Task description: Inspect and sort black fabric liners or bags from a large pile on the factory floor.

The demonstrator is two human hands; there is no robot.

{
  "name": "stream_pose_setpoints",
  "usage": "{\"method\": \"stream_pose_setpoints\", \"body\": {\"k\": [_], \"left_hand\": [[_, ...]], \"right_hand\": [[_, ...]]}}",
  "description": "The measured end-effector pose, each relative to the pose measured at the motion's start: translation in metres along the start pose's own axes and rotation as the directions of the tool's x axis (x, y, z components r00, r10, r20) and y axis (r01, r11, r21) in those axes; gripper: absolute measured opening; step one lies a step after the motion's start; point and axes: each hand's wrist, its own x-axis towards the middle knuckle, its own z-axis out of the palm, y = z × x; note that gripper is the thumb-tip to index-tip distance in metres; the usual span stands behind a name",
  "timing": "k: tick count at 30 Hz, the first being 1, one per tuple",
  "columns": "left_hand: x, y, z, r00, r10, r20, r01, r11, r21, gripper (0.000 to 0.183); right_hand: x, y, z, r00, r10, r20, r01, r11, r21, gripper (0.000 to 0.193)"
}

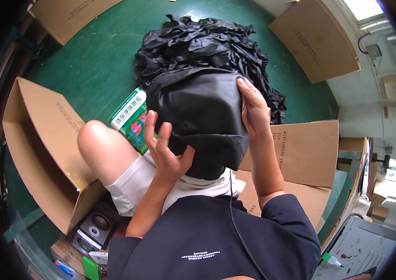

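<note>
A smooth black leather-like cover (198, 102) with a stitched hem is held up over my lap. My right hand (256, 109) is closed on its right edge, with the fingertips near the upper corner. By the lower left side is my left hand (167, 149), its fingers spread and its thumb near the hem; part of it overlaps the black material. What lies inside or behind the cover is hidden. Beyond it, a heap of crumpled black pieces (198, 44) of similar material is spread over the green floor (95, 70).
An open cardboard box (44, 144) stands at the left, another carton (314, 42) at the far right. Flattened cardboard (305, 149) lies beside my right arm. A green-and-white printed package (130, 116) rests by my left knee. A thin black cord (235, 219) hangs over my shirt.
</note>
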Motion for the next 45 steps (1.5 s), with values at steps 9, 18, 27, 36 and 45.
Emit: {"method": "stream_pose_setpoints", "body": {"k": [9, 18, 27, 36, 45], "left_hand": [[0.014, 0.003, -0.075, 0.853, -0.518, 0.067, 0.478, 0.721, -0.502, 0.030], [0.043, 0.041, -0.100, 0.611, -0.679, 0.407, 0.605, 0.071, -0.793, 0.053], [0.034, 0.050, -0.104, 0.531, -0.725, 0.438, 0.759, 0.176, -0.627, 0.075], [0.042, 0.025, -0.131, 0.587, -0.571, 0.574, 0.789, 0.247, -0.562, 0.064], [0.033, -0.023, -0.128, 0.759, -0.620, 0.200, 0.651, 0.725, -0.225, 0.028]], "right_hand": [[-0.029, 0.043, 0.056, 0.887, 0.230, 0.401, -0.278, 0.959, 0.063, 0.072], [-0.036, 0.060, 0.082, 0.860, 0.225, 0.458, -0.036, 0.922, -0.384, 0.083], [-0.038, 0.080, 0.093, 0.918, -0.025, 0.396, 0.269, 0.772, -0.575, 0.079], [-0.023, 0.044, 0.076, 0.834, 0.276, 0.478, -0.021, 0.881, -0.473, 0.031], [-0.046, 0.031, 0.038, 0.871, 0.456, 0.184, -0.360, 0.846, -0.393, 0.041]]}}
